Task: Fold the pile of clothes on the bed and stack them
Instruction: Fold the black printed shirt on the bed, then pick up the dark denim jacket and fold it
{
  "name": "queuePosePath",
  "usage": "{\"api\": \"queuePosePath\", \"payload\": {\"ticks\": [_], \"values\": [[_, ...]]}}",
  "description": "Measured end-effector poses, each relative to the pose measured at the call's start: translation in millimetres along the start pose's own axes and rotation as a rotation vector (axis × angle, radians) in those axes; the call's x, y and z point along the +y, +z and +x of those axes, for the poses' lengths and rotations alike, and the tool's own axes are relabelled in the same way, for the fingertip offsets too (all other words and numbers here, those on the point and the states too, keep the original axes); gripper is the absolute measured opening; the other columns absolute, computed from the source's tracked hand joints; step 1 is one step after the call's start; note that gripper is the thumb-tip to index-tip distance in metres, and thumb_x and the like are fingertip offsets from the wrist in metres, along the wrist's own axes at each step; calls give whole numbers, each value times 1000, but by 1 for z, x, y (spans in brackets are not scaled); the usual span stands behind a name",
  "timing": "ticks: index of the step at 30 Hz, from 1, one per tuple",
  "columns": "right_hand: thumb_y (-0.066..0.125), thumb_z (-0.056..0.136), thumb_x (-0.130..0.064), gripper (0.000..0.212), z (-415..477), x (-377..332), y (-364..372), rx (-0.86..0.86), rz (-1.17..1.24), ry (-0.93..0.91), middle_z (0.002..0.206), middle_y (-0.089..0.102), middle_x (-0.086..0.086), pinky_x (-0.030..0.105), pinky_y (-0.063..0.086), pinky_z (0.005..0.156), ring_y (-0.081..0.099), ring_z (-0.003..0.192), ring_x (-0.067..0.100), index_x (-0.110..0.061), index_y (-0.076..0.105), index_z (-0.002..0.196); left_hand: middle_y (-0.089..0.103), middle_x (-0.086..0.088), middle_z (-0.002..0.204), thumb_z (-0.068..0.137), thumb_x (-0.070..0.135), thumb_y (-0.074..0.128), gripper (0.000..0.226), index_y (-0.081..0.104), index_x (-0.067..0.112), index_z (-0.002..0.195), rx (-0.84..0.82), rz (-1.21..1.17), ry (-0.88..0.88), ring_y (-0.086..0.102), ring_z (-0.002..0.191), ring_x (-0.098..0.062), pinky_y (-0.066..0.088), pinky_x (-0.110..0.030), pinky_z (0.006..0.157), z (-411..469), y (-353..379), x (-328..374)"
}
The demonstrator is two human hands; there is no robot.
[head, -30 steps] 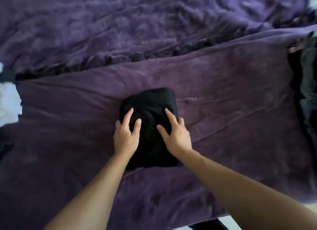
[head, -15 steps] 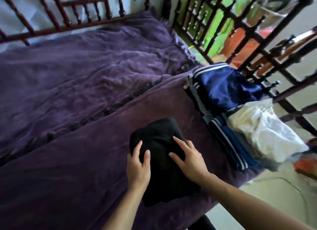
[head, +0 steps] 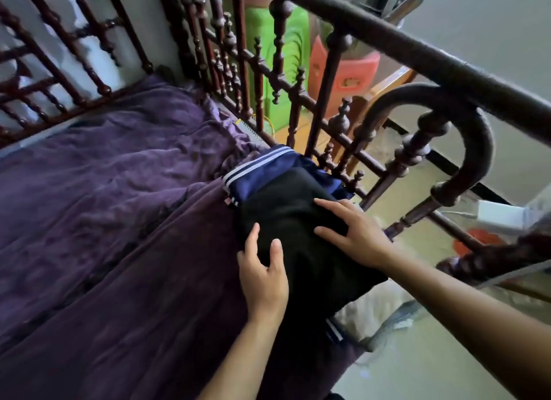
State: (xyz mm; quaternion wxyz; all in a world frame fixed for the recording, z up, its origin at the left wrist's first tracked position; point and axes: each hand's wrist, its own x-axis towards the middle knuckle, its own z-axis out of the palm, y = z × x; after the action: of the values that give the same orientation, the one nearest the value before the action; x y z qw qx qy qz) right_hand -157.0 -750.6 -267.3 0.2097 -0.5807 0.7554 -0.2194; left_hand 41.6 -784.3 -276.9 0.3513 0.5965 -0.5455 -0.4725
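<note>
A folded black garment (head: 292,220) lies on top of a navy garment with white stripes (head: 262,173) at the bed's right edge. Both of my hands lie on it with fingers fairly straight. My left hand (head: 262,268) rests on its near-left part. My right hand (head: 354,235) presses its right side, fingers spread. A pale garment (head: 372,307) shows under the black one's near corner. How much of the stack lies below is hidden.
A purple blanket (head: 119,220) covers the bed. A dark turned-wood rail (head: 328,125) runs along the right edge, just behind the stack, and along the far side. Green (head: 265,42) and red stools (head: 346,77) stand beyond it.
The black garment has gone from the middle of the bed to the right, onto the navy striped garment by the rail. Both hands stayed on it, and the camera turned right.
</note>
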Motion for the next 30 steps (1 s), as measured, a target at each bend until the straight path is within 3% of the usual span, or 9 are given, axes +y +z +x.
{"api": "queuePosePath", "payload": {"ticks": [4,6,9,11,13,17,20,25,30], "values": [[57,82,-62,58,-6,58,-55,-16,-18,92,118,55,-9,38,49,91,57,106,14,-45,45,136,47,4,119,90,26,63,51,47,26,138,-113,-9,-27,47,108,-5,29,0,91,-22,65,22],[57,85,-59,56,-17,88,-65,-31,-159,137,125,55,-8,39,51,89,60,107,18,-44,44,137,45,-3,132,90,26,63,59,39,25,144,-276,61,-57,45,124,-15,31,-15,105,-34,90,16],[54,90,-50,53,-35,118,-52,-65,-452,208,138,49,-3,37,51,87,57,115,23,-39,42,141,33,-9,143,90,37,60,74,19,31,151,-564,371,-64,36,134,-22,28,-24,108,-45,112,-12],[61,88,-35,54,-47,124,-27,-37,-544,195,146,43,10,43,45,97,47,128,32,-31,47,141,25,-10,146,88,53,54,78,8,40,151,-562,772,65,30,136,-27,33,-35,106,-48,113,-30],[64,86,-28,52,-55,124,-4,86,-526,84,149,39,19,52,39,104,37,137,37,-24,52,137,7,-14,157,86,62,48,79,7,41,150,-481,991,224,15,143,-32,30,-43,109,-47,110,-39],[35,96,-52,53,-57,127,24,40,-483,39,155,32,10,51,27,113,26,145,27,-31,42,144,-14,-13,159,88,64,42,80,4,34,152,-513,1034,350,3,148,-29,20,-45,114,-40,112,-56],[37,98,-53,56,-50,132,34,-53,-502,82,158,25,6,48,20,116,20,147,24,-32,32,149,-20,-9,158,90,65,36,79,-6,35,151,-597,1075,308,4,147,-25,22,-41,112,-26,113,-61],[42,97,-47,55,-38,112,29,-83,-527,110,159,23,8,49,19,115,17,147,26,-28,34,148,0,-4,161,93,52,45,70,11,34,151,-647,1048,257,19,143,-26,28,-43,108,-14,88,-46],[73,75,-25,51,-28,31,33,35,-415,-150,136,55,13,47,43,95,52,124,33,-18,62,125,39,1,139,95,41,46,43,45,23,134,-475,996,195,43,122,-23,40,-38,97,-33,0,-52]]}}
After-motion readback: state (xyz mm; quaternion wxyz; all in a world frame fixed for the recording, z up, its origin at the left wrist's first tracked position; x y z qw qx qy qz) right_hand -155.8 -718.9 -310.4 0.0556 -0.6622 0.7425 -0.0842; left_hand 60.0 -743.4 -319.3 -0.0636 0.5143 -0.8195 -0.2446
